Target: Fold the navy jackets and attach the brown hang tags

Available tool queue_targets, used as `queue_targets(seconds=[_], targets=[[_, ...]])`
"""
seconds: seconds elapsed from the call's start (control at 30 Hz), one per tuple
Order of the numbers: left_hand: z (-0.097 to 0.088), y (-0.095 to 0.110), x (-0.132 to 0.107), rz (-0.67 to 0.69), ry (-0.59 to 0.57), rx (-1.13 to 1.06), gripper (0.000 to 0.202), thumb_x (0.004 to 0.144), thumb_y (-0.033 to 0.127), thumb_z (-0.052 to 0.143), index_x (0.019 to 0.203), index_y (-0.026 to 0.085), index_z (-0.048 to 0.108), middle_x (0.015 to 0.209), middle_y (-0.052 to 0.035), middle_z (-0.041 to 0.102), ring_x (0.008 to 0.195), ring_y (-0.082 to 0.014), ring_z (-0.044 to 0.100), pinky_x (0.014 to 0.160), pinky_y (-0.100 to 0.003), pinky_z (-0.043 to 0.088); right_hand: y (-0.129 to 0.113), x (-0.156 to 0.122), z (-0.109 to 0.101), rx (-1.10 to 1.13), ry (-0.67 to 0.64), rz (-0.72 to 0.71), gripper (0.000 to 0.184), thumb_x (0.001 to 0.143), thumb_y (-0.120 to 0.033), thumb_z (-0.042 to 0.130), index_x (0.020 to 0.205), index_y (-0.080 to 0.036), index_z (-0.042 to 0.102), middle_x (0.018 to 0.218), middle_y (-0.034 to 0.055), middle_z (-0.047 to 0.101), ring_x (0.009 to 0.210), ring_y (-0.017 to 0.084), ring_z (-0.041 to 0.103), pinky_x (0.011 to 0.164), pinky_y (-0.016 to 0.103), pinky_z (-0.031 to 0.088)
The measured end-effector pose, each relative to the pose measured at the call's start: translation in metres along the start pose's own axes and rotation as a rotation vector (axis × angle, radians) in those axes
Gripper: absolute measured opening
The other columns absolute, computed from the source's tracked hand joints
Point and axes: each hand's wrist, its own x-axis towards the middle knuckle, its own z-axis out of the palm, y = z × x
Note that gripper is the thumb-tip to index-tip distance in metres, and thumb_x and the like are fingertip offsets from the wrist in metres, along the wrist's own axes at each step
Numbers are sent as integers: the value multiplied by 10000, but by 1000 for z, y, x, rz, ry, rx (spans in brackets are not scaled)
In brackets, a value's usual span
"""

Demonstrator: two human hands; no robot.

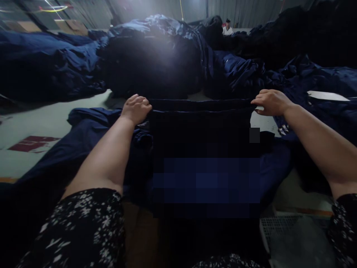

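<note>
Left hand (136, 108) and right hand (272, 102) grip the dark garment (200, 128) along its far edge. Likely soft, limp; hold at both ends.

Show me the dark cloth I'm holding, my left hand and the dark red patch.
Dark cloth (200, 134): head view, its upper part.
Left hand (135, 108): head view, back of the hand.
Dark red patch (32, 144): head view, its middle.

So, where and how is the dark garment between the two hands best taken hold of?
Probably by both ends of its far edge, coming from the left and right: the dark garment is spread wide, that edge runs nearly straight, and the left hand and right hand grip there.
</note>
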Motion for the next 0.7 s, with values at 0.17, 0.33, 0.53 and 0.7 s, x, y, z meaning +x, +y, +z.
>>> queue_targets(seconds=[0.17,0.33,0.53,0.7], targets=[[1,6,-13,10,0,87,276,939,143,460,858,233,708,1125,-45,728,1403,-206,477,1340,-479,207,-6,-16,-7,11,90,9,180,970,-368,657,932,-283,811,1319,60,754,1330,344,580,1104,461,473],[-5,9,-18,-47,53,-32,180,918,224,565,861,250,734,1057,-29,737,1386,-256,486,1329,-556,182,-18,-17,-7,161,199,259,255,917,-473,724,883,-226,780,1099,97,794,1040,327,707,884,421,520],[-20,6,-12,-182,111,-145,290,953,419,551,969,238,777,1162,-97,753,1216,-312,605,1165,-488,434,-3,-3,-2,459,386,640,191,803,-308,838,798,-195,684,906,120,766,831,248,679,773,358,510],[-35,13,-2,-225,144,-189,331,891,344,642,1197,272,745,1173,-83,734,1244,-321,603,1162,-459,444,9,11,-1,520,473,641,302,780,-170,861,1061,-169,749,1114,144,768,980,255,671,919,372,517]])
